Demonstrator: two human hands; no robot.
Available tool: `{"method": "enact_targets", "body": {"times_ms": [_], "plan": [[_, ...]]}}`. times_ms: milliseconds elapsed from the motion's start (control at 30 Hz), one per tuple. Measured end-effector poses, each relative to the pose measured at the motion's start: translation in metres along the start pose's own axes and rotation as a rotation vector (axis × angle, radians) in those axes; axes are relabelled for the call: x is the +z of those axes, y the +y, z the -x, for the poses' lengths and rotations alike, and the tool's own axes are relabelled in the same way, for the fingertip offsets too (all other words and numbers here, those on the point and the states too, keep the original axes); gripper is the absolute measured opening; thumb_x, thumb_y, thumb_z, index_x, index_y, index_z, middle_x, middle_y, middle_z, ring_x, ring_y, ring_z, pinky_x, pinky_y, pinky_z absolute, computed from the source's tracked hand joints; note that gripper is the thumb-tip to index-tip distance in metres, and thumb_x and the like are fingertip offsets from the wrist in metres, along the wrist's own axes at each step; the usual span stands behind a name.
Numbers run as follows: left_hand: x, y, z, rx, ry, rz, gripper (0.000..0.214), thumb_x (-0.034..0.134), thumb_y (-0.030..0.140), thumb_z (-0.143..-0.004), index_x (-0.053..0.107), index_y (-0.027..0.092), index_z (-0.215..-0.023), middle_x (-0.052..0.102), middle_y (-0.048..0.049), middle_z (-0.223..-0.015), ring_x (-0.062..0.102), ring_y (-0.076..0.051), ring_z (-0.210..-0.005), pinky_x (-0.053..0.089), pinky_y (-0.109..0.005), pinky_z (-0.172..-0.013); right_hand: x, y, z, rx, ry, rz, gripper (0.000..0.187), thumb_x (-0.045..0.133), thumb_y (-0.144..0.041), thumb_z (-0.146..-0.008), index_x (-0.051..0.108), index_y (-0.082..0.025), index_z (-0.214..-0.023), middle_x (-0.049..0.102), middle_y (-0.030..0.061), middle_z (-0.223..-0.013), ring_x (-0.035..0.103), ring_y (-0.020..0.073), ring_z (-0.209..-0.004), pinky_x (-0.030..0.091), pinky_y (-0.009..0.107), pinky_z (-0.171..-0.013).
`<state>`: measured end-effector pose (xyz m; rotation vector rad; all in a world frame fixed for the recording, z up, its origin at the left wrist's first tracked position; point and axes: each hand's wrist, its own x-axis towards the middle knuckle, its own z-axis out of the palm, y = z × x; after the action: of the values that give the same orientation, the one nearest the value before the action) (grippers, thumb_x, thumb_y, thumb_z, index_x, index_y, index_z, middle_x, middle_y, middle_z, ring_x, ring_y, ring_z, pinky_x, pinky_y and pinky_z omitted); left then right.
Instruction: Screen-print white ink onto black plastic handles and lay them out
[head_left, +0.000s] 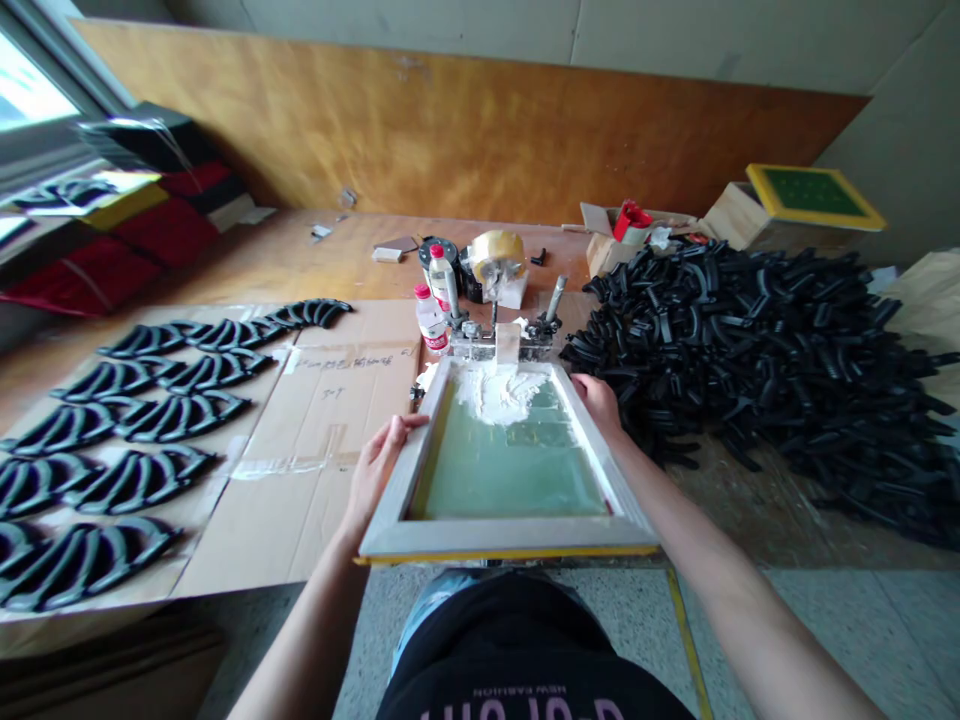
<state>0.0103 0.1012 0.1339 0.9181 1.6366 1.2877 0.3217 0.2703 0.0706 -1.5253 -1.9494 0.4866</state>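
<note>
A screen printing frame (506,537) with a grey border and a green mesh lies in front of me. Thick white ink (501,392) is heaped at the far end of the mesh. My left hand (381,462) is closed at the frame's left side, its fingertips against the edge. At the far right side my right hand (598,402) is closed on the border, with some fingers hidden. Behind the frame stands a metal hinge clamp (504,345) with upright rods. A pale flat piece (508,345) rises from the inked end.
Rows of black curved parts (184,415) lie on cardboard (296,500) to the left. A large pile of similar black parts (750,340) covers the right. Two red-capped bottles (433,320), a tape roll (496,252) and boxes (604,253) stand at the back.
</note>
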Motion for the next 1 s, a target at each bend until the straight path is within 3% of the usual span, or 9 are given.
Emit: {"method": "enact_targets", "body": {"times_ms": [100, 167, 267, 367, 467, 567, 700, 900, 1000], "plan": [[-0.003, -0.043, 0.008, -0.131, -0.079, -0.030, 0.067, 0.064, 0.063, -0.073, 0.064, 0.017, -0.122, 0.069, -0.0043, -0.085, 0.059, -0.015, -0.064, 0.045, -0.024, -0.055, -0.009, -0.015, -0.023, -0.158, 0.103, 0.021, 0.037, 0.061, -0.023, -0.087, 0.061, -0.014, -0.124, 0.059, 0.0139, -0.129, 0.054, 0.0244, -0.119, 0.040, 0.042, -0.107], [0.002, -0.068, 0.006, -0.154, -0.079, -0.053, 0.078, 0.066, 0.062, -0.072, 0.052, 0.019, -0.137, 0.070, -0.0046, -0.086, 0.062, -0.017, -0.068, 0.047, -0.026, -0.059, 0.003, -0.041, -0.036, -0.337, 0.048, 0.051, 0.051, 0.066, -0.022, -0.084, 0.054, -0.016, -0.133, 0.049, 0.0142, -0.140, 0.044, 0.0275, -0.129, 0.035, 0.044, -0.111], [0.008, -0.095, 0.000, -0.152, -0.068, -0.098, 0.079, 0.062, 0.062, -0.075, 0.048, 0.019, -0.140, 0.068, -0.0034, -0.083, 0.062, -0.017, -0.068, 0.047, -0.025, -0.060, 0.030, -0.079, -0.049, -0.410, -0.157, 0.200, 0.039, 0.065, -0.019, -0.084, 0.058, -0.014, -0.122, 0.059, 0.0141, -0.123, 0.050, 0.0272, -0.118, 0.043, 0.041, -0.101], [0.009, -0.109, -0.003, -0.148, -0.081, -0.098, 0.075, 0.059, 0.062, -0.078, 0.049, 0.019, -0.139, 0.068, -0.0031, -0.084, 0.062, -0.017, -0.072, 0.047, -0.025, -0.063, 0.051, -0.092, -0.045, -0.385, -0.319, 0.367, 0.015, 0.063, -0.018, -0.086, 0.063, -0.013, -0.100, 0.066, 0.0116, -0.099, 0.057, 0.0254, -0.099, 0.047, 0.036, -0.087], [0.007, -0.115, -0.003, -0.149, -0.073, -0.088, 0.073, 0.060, 0.061, -0.078, 0.050, 0.020, -0.137, 0.069, -0.0035, -0.086, 0.063, -0.017, -0.074, 0.049, -0.026, -0.067, 0.051, -0.085, -0.021, -0.507, -0.374, 0.393, 0.007, 0.058, -0.015, -0.087, 0.063, -0.014, -0.091, 0.066, 0.0116, -0.095, 0.056, 0.0239, -0.094, 0.045, 0.034, -0.084], [0.007, -0.114, -0.002, -0.159, -0.065, -0.068, 0.072, 0.061, 0.061, -0.077, 0.052, 0.020, -0.136, 0.070, -0.0039, -0.086, 0.064, -0.018, -0.075, 0.049, -0.027, -0.068, 0.032, -0.075, 0.006, -0.737, -0.472, 0.285, 0.012, 0.054, -0.008, -0.084, 0.063, -0.014, -0.088, 0.065, 0.0098, -0.091, 0.055, 0.0220, -0.093, 0.043, 0.031, -0.082], [0.009, -0.109, -0.001, -0.172, -0.058, -0.070, 0.073, 0.061, 0.061, -0.076, 0.052, 0.019, -0.136, 0.071, -0.0059, -0.091, 0.065, -0.020, -0.078, 0.049, -0.027, -0.067, 0.011, -0.076, 0.011, -0.882, -0.619, 0.195, 0.013, 0.056, -0.006, -0.081, 0.064, -0.017, -0.081, 0.064, 0.0048, -0.082, 0.056, 0.0187, -0.084, 0.042, 0.027, -0.075], [0.009, -0.104, -0.001, -0.195, -0.053, -0.064, 0.076, 0.063, 0.062, -0.074, 0.053, 0.018, -0.135, 0.071, -0.0069, -0.088, 0.065, -0.019, -0.070, 0.048, -0.026, -0.060, 0.037, -0.073, 0.022, -0.795, -0.365, 0.206, 0.016, 0.052, -0.007, -0.085, 0.065, -0.015, -0.086, 0.065, 0.0078, -0.089, 0.055, 0.0214, -0.094, 0.044, 0.030, -0.079], [0.010, -0.101, 0.000, -0.193, -0.053, -0.072, 0.075, 0.063, 0.062, -0.074, 0.053, 0.017, -0.134, 0.070, -0.0055, -0.082, 0.064, -0.019, -0.068, 0.047, -0.026, -0.059, 0.038, -0.066, 0.038, -0.864, -0.384, 0.167, 0.018, 0.054, -0.005, -0.083, 0.066, -0.015, -0.092, 0.065, 0.0081, -0.093, 0.055, 0.0215, -0.096, 0.045, 0.030, -0.082]]}}
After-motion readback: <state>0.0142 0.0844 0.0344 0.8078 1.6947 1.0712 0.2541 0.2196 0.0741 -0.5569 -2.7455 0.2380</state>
